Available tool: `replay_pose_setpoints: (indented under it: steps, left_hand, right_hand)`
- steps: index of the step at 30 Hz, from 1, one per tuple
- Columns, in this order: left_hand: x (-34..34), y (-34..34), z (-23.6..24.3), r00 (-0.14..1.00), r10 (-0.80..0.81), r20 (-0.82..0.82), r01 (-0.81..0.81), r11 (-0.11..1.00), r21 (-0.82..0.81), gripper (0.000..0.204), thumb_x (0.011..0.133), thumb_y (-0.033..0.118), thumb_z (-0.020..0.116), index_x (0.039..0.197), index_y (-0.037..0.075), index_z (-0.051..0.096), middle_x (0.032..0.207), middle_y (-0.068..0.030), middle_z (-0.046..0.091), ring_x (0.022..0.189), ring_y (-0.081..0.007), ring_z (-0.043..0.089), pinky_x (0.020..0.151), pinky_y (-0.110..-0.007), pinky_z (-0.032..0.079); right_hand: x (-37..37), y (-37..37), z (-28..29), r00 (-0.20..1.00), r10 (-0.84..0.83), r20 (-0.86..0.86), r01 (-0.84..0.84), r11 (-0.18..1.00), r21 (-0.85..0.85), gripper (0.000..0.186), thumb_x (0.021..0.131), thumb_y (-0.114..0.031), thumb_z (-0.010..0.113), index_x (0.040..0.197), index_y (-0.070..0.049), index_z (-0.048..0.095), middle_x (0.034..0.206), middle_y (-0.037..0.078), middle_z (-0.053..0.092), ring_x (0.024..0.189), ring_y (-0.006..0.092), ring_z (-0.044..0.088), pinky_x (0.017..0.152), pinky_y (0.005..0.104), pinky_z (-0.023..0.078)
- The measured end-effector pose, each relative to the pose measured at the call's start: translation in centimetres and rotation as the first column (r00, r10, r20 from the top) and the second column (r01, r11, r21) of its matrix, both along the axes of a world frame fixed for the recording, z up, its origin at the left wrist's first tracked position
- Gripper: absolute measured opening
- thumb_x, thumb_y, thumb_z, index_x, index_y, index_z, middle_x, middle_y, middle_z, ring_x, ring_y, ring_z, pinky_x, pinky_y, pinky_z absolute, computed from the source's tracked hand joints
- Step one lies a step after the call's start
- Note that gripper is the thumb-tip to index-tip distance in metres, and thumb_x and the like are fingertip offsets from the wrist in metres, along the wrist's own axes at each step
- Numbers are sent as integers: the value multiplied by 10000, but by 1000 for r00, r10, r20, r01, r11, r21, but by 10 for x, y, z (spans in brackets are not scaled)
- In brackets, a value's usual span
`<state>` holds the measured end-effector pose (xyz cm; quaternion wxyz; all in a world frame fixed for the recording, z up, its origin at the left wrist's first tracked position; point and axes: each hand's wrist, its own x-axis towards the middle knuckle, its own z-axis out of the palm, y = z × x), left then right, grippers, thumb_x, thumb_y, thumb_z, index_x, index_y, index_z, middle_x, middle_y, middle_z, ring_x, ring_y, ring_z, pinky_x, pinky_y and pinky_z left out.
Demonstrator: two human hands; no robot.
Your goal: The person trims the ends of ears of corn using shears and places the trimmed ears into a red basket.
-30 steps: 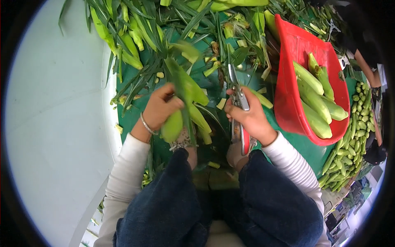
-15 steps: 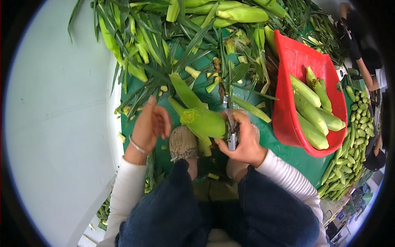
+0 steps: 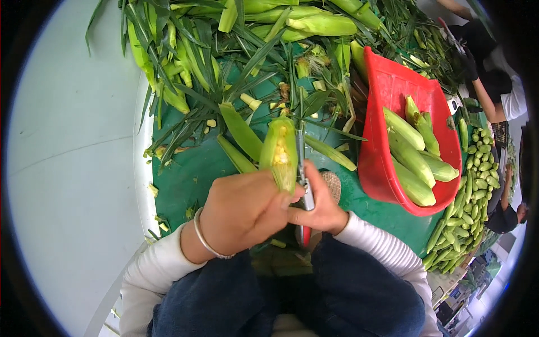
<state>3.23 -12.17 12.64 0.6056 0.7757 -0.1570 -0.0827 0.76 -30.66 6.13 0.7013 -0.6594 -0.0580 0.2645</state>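
1. The left hand (image 3: 244, 210) is closed around the lower end of a corn cob (image 3: 279, 151), tip pointing away from the person, so the slit husk with yellow kernels faces up.
2. The right hand (image 3: 317, 205) grips a knife (image 3: 303, 174) with a red handle; its blade lies along the cob's right side, apparently to slice the husk lengthwise.
3. Right of the right hand, a tilted red basket (image 3: 387, 101) holds husked-looking cobs within easy reach.
4. Beyond both hands, unhusked cobs and leaves (image 3: 191, 84) pile on the green mat (image 3: 185, 177).
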Motion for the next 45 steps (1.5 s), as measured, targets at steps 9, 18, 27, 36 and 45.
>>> replay_pose_setpoints:
  steps: [9, 18, 27, 36, 45]
  left_hand:
    - [17, -2, -2, 932, -205, 297, 84, 924, 373, 98, 774, 95, 639, 845, 35, 608, 951, -156, 593, 876, -316, 593, 748, -382, 472]
    - [68, 213, -131, 903, 369, 221, -430, 771, 469, 379, 892, 13, 493, 1266, 74, 517, 1375, -103, 448, 1229, -235, 461, 911, -340, 450]
    - [122, 172, -136, 915, 328, 234, -403, 740, 539, 259, 793, 69, 615, 1050, 39, 617, 1034, -163, 620, 899, -289, 616, 706, -338, 508]
    - [232, 201, -166, 565, 708, 424, -820, 421, 388, 302, 756, 82, 631, 1046, 13, 582, 922, -162, 580, 822, -296, 577, 778, -382, 482]
    - [257, 235, -176, 406, 799, 444, -887, 226, 403, 609, 734, 185, 695, 1253, -22, 452, 1094, -251, 515, 1073, -414, 465, 956, -423, 394]
  right_hand:
    - [4, -17, 6, 999, -45, -26, 44, 998, -37, 703, 675, -131, 792, 1238, -11, 388, 1052, 88, 518, 995, 195, 520, 868, 328, 433]
    - [63, -223, 106, 890, 29, 454, 435, 236, -869, 578, 647, -114, 760, 1138, -8, 474, 927, 180, 596, 830, 301, 611, 746, 382, 493]
    - [13, -298, 85, 979, 187, 86, 94, -35, -995, 400, 653, -37, 674, 980, 12, 448, 956, 267, 566, 903, 461, 551, 736, 513, 458]
    - [26, -349, 22, 902, 295, 317, 401, -295, -867, 530, 720, -54, 615, 1186, 82, 401, 1186, 287, 460, 1126, 458, 434, 1012, 479, 341]
    - [43, -318, 55, 929, 156, 335, 356, -131, -925, 542, 673, -75, 685, 1128, 80, 435, 1087, 278, 501, 1065, 448, 461, 915, 458, 398]
